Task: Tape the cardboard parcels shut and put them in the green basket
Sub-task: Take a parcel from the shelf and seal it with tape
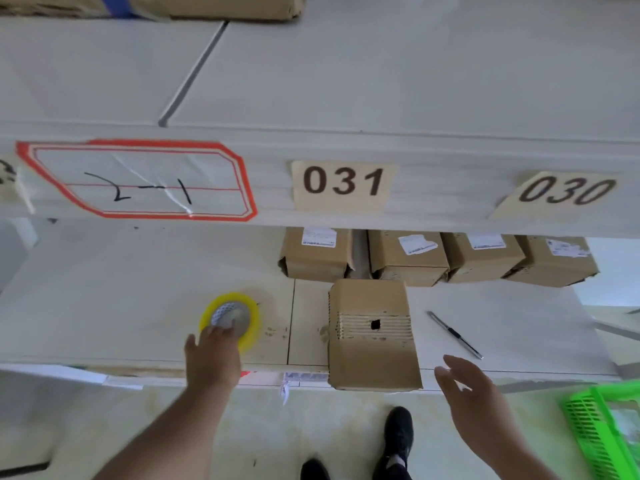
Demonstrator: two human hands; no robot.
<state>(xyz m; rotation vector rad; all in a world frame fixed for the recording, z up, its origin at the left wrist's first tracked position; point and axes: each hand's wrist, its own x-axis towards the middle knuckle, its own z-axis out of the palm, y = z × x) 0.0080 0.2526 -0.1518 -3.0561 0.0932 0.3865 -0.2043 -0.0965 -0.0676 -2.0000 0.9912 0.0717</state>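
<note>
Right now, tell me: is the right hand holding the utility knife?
No. The right hand hangs open in the air, while the utility knife lies untouched on the shelf beyond it.

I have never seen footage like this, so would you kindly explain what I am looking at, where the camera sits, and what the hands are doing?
There is no machine here: a person wears a camera on the head, looking down at their own two bare hands. That is the only view.

They stand at a pale shelf. The left hand reaches onto a yellow tape roll lying flat, fingers touching it rather than gripping. The right hand hovers open, holding nothing, beside a cardboard parcel at the shelf's front edge. Four more parcels line up behind it. A thin knife lies to the parcel's right. The green basket sits low at the right, partly out of view. Labels reading 031 and 030 are stuck on the shelf above.
</note>
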